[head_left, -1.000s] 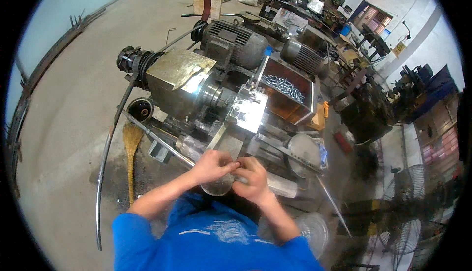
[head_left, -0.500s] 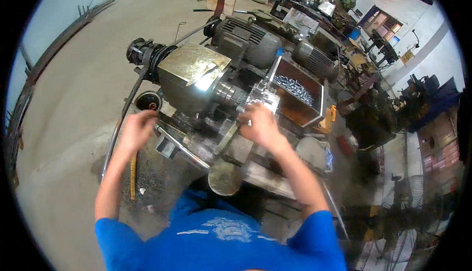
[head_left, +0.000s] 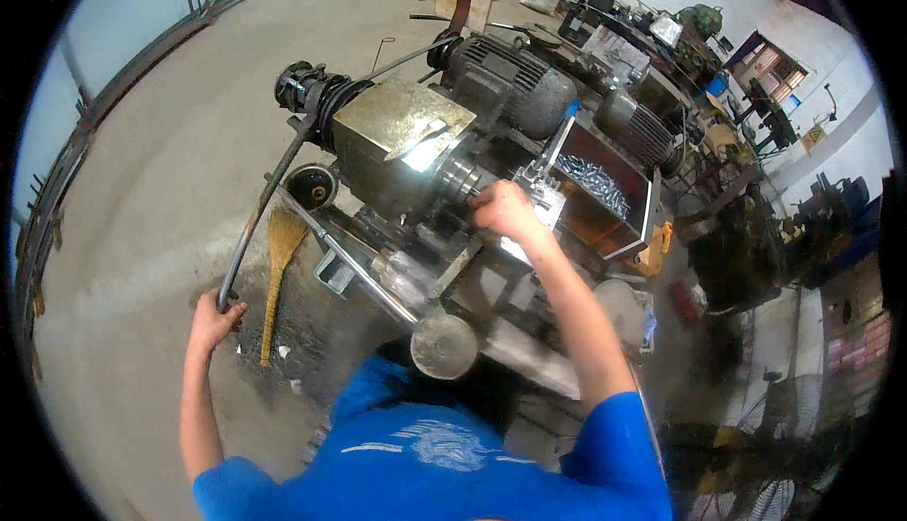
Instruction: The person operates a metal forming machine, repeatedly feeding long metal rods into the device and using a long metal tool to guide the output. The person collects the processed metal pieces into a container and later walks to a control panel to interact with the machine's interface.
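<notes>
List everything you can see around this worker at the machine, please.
Machine housing: one, brassy metal, centre.
Long lever bar: one, dark, curving left off the machine.
Electric motors: two, grey, behind the machine.
Parts bin: one, rust-brown, holding shiny metal pieces, right of the machine.
Broom: one, straw-coloured, on the floor at left.
Round knob: one, grey, near the person's chest.
Floor: grey concrete.
Shirt: blue.
Left hand: grip closed on the lever bar's lower end.
Right hand: at the machine's front, by the bin; grip unclear.
</notes>
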{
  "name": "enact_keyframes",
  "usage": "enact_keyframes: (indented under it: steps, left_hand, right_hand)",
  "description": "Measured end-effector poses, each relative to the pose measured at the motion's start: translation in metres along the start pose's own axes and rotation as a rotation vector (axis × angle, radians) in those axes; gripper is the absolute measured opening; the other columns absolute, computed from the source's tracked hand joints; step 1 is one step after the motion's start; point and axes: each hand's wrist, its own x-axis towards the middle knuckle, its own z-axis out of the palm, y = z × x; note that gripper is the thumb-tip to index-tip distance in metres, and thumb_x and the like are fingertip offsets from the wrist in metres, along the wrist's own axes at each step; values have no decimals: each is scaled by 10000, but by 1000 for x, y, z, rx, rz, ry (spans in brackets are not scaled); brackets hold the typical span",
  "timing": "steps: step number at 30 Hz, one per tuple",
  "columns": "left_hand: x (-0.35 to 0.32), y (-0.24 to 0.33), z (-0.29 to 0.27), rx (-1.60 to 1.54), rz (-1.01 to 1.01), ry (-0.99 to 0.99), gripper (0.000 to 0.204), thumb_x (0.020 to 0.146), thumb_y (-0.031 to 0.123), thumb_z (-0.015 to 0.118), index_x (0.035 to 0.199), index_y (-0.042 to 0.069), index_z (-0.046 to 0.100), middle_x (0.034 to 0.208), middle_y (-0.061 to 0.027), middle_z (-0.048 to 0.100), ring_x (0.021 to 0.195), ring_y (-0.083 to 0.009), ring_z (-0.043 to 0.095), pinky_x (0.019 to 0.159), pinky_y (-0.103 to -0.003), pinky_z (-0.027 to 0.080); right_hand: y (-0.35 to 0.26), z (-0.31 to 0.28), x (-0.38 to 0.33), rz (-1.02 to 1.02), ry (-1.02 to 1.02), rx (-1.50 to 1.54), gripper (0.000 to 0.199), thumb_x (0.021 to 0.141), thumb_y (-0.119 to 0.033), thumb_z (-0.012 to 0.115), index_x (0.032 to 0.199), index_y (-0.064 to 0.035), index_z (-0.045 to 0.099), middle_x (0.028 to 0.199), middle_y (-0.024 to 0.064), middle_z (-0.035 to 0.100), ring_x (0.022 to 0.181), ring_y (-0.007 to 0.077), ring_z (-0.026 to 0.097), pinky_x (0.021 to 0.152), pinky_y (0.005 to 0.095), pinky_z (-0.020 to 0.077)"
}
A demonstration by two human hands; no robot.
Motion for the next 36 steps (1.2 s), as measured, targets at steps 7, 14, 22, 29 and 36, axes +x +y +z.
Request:
enact_keyframes:
  steps: [7, 14, 22, 29, 36]
  left_hand:
    - [5, -14, -4, 178, -30, 57, 159, 696, 68, 602, 791, -47, 545, 637, -169, 589, 568, -265, 593, 545, -361, 466]
    - [21, -3, 6, 592, 60, 157, 186, 609, 99, 530, 760, 1, 578, 715, -217, 580, 729, -384, 563, 708, -454, 450]
    - [135, -83, -120, 1136, 412, 452, 101, 682, 114, 536, 769, 67, 556, 733, -117, 604, 712, -284, 607, 613, -402, 470]
    - [119, -64, -62, 764, -168, 788, 99, 684, 113, 533, 701, 75, 624, 683, -128, 619, 658, -299, 619, 558, -406, 484]
    - [58, -42, -19, 723, -148, 686, 113, 664, 105, 546, 752, 85, 614, 699, -152, 611, 695, -316, 620, 584, -418, 488]
  right_hand:
    - [-25, -3, 19, 80, -107, -48, 244, 537, -155, 589, 703, 16, 639, 744, 252, 589, 746, 372, 593, 716, 383, 485]
    - [-23, -10, 7, 75, -69, -72, 263, 543, -206, 590, 668, 23, 609, 644, 222, 566, 585, 343, 574, 569, 386, 462]
    - [-10, 13, 17, -73, 141, -110, 199, 534, -128, 549, 626, 37, 608, 629, 238, 562, 607, 387, 550, 568, 416, 443]
    - [-24, 8, 13, -43, 95, -130, 244, 575, -175, 601, 726, 11, 648, 660, 223, 588, 644, 338, 598, 619, 387, 464]
    - [-30, -1, 0, -89, 140, -84, 211, 554, -161, 578, 649, 20, 630, 636, 216, 579, 642, 351, 573, 617, 408, 452]
